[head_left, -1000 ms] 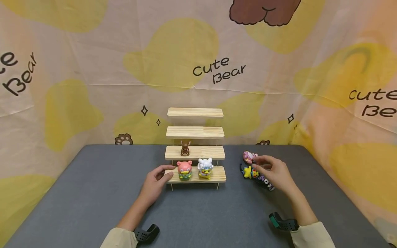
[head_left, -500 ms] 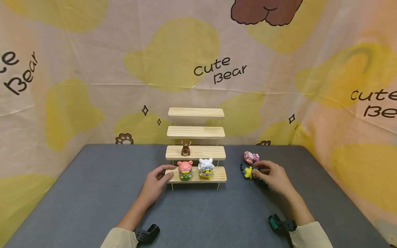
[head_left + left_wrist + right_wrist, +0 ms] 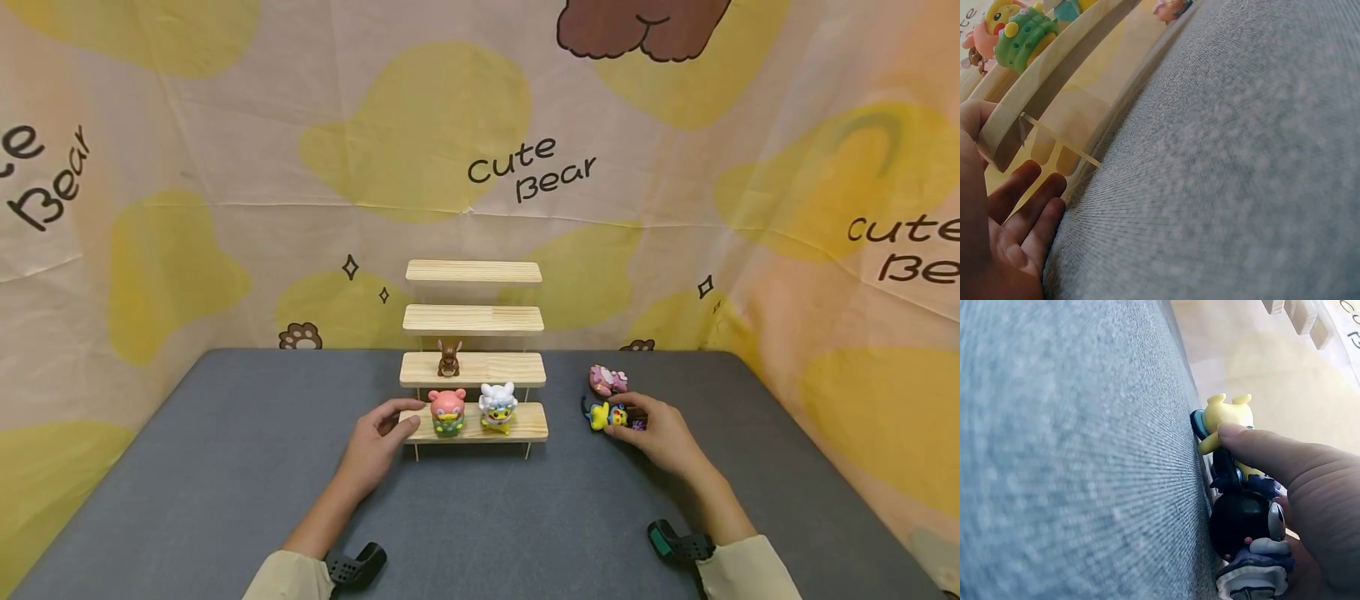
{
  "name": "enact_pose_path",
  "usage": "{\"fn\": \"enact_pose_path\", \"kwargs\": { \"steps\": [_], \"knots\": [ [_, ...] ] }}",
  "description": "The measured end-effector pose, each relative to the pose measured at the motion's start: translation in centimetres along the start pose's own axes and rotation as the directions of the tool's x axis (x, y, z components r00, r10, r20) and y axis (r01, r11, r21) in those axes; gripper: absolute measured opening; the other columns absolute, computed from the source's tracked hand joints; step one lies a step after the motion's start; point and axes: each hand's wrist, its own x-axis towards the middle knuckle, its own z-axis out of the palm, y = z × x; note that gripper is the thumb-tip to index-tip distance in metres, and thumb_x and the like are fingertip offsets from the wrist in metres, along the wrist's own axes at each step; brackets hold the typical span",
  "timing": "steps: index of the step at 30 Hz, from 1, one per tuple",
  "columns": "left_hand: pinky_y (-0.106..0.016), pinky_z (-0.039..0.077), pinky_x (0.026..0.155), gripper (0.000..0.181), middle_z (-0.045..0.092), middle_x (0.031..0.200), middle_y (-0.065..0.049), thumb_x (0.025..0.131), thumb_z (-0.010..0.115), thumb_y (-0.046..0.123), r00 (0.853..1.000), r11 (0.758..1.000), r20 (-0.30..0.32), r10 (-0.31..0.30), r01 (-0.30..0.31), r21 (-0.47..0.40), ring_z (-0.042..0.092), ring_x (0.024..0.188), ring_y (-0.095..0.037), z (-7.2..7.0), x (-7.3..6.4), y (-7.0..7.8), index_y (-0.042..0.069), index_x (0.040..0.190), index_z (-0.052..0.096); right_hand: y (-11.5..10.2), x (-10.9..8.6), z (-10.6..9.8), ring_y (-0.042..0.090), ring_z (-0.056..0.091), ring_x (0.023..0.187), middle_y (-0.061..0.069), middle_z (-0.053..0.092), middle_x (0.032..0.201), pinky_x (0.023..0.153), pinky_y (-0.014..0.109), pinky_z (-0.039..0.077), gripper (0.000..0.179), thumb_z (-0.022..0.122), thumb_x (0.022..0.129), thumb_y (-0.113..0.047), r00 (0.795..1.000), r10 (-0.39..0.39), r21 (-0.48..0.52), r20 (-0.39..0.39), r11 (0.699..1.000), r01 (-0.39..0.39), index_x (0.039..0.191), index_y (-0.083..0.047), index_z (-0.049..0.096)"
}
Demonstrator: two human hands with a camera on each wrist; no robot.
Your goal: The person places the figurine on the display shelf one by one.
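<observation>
A tiered wooden display stand (image 3: 472,367) stands at the middle of the grey table. My left hand (image 3: 375,440) grips the left end of its lowest shelf, with the other fingers spread below the board in the left wrist view. On that shelf stand a pink-hooded figurine (image 3: 447,413) and a white-hooded one (image 3: 497,408). To the right, my right hand (image 3: 663,432) holds a yellow figurine (image 3: 600,415) with blue and black parts, lying low at the table, thumb on its near side. Under the hand lies a black and purple figurine (image 3: 1241,525), mostly hidden in the head view.
A small brown figurine (image 3: 448,358) stands on the second shelf from the bottom. Just behind the right hand lies a pink and purple figurine (image 3: 607,381). A printed cloth backdrop (image 3: 420,125) rises behind the table (image 3: 285,450).
My right hand has shifted slightly and come down around the yellow figurine, covering more of the black and purple one. The left hand stays at the shelf's end.
</observation>
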Motion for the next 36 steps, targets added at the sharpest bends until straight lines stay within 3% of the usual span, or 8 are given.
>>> {"fn": "enact_pose_path", "kwargs": {
  "steps": [6,11,14,19,27,36],
  "knots": [
    [-0.019,0.048,0.091,0.024,0.069,0.127,-0.010,0.098,0.067,0.019,1.000,1.000,0.004,0.017,-0.017,-0.024,0.061,0.114,-0.002,0.0,0.0,-0.1,0.009,0.119,0.072,-0.4,0.0,0.0,0.019,0.063,0.089,0.010,0.073,0.107,0.077,0.037,0.050,0.037,0.081,0.086,-0.028,1.000,-0.021,0.006,-0.008,1.000,0.021,0.119,-0.013,0.071],
    [-0.019,0.049,0.092,0.023,0.069,0.128,-0.009,0.098,0.067,0.021,1.000,1.000,0.011,0.019,-0.018,-0.022,0.061,0.116,-0.005,0.0,0.0,-0.2,0.011,0.119,0.072,-0.9,-0.1,-0.1,0.015,0.059,0.084,0.007,0.073,0.104,0.073,0.031,0.048,0.036,0.082,0.085,-0.025,0.999,-0.030,-0.009,-0.018,1.000,0.030,0.118,-0.012,0.072],
    [-0.019,0.048,0.093,0.024,0.069,0.128,-0.009,0.098,0.067,0.022,1.000,1.000,0.016,0.015,-0.014,-0.021,0.061,0.118,-0.006,0.0,0.1,-0.2,0.012,0.119,0.072,-1.2,-0.1,-0.3,0.020,0.063,0.086,0.010,0.072,0.107,0.075,0.034,0.052,0.037,0.082,0.085,-0.020,0.999,-0.039,-0.010,-0.024,0.999,0.039,0.120,-0.010,0.072],
    [-0.019,0.048,0.093,0.023,0.069,0.128,-0.009,0.098,0.067,0.021,1.000,1.000,0.016,0.010,-0.010,-0.024,0.061,0.117,-0.006,0.1,0.1,-0.3,0.011,0.119,0.072,-1.8,-0.2,-0.7,0.035,0.071,0.103,0.018,0.071,0.120,0.087,0.050,0.057,0.041,0.082,0.085,-0.014,0.997,-0.072,0.006,-0.039,0.997,0.072,0.123,-0.007,0.071],
    [-0.020,0.049,0.090,0.023,0.069,0.128,-0.010,0.098,0.067,0.019,1.000,1.000,0.006,0.004,-0.004,-0.031,0.062,0.111,-0.002,0.0,0.0,0.1,0.010,0.119,0.072,-3.0,0.3,-1.1,0.028,0.071,0.098,0.011,0.074,0.113,0.086,0.049,0.056,0.058,0.085,0.082,-0.015,0.989,-0.148,-0.056,-0.009,0.987,0.148,0.135,-0.006,0.061],
    [-0.019,0.049,0.090,0.024,0.069,0.127,-0.010,0.097,0.068,0.020,1.000,1.000,0.003,0.002,-0.002,-0.031,0.062,0.111,-0.001,0.0,0.0,-0.1,0.010,0.119,0.072,-4.2,0.1,-0.9,0.024,0.070,0.100,0.005,0.074,0.112,0.087,0.047,0.055,0.035,0.085,0.081,-0.011,0.973,-0.228,-0.088,0.027,0.969,0.229,0.114,-0.009,0.073]
  ]
}}
